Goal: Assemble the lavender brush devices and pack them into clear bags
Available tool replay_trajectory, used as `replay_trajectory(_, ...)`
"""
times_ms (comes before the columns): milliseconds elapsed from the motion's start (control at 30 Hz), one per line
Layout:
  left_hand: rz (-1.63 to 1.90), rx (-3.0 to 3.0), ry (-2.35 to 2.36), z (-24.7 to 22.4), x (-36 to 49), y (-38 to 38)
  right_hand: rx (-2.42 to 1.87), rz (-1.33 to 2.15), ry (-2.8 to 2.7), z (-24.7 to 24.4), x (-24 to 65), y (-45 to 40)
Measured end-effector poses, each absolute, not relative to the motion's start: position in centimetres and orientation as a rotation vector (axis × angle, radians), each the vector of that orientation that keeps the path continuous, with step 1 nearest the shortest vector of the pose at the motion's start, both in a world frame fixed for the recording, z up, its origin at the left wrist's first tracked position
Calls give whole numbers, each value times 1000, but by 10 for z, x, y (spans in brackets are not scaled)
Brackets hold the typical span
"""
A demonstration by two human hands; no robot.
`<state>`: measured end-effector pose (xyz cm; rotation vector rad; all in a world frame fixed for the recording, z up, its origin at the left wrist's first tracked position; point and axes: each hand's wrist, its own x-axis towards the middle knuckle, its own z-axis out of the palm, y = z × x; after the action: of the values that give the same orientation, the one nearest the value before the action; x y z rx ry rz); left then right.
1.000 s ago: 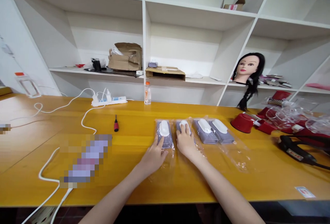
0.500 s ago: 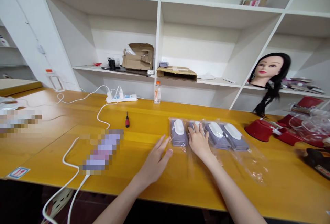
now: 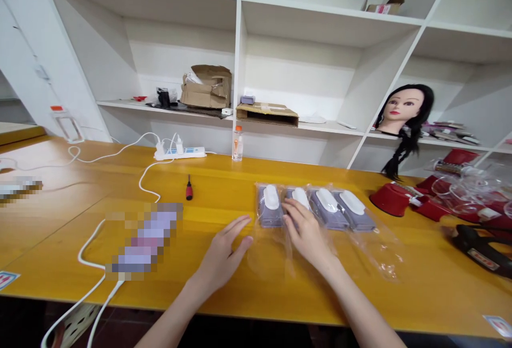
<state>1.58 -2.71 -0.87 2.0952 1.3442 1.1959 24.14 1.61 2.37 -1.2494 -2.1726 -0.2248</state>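
Head view: left hand (image 3: 222, 252), empty, fingers loosely spread, lies just short of the row of four plastic-bagged grey packs (image 3: 316, 208) on the yellow wooden tabletop (image 3: 224, 188). Right hand (image 3: 307, 235), open, fingers spread, rests on the second pack, not pinching it.

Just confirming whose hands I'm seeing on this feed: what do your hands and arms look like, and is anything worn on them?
The left hand and right hand are bare, with no gloves or visible rings. The forearms show no sleeves, watch, markings or cables.
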Motion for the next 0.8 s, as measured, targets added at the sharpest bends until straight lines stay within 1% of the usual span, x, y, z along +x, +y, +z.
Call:
replay_trajectory(100,1193,2077,1394,-22,5,-33,-1032,-116,-2442,12,230,10)
replay_trajectory(200,1148,2024,1414,-24,0,-35,-1067,-36,-2605,1,225,7)
replay_trajectory(400,1124,1971,1343,-4,9,-17,-1081,22,-2617,-10,219,7)
replay_trajectory(533,964,1841,1532,11,19,19,-976,123,-2620,-8,210,5)
replay_trajectory(633,969,1778,1610,13,25,46,-875,213,-2573,-1,209,4)
replay_trajectory(700,982,1725,1648,9,29,57,-933,206,-2386,6,213,7)
replay_trajectory(800,986,1652,1638,-2,34,62,-1344,226,-1998,16,220,21)
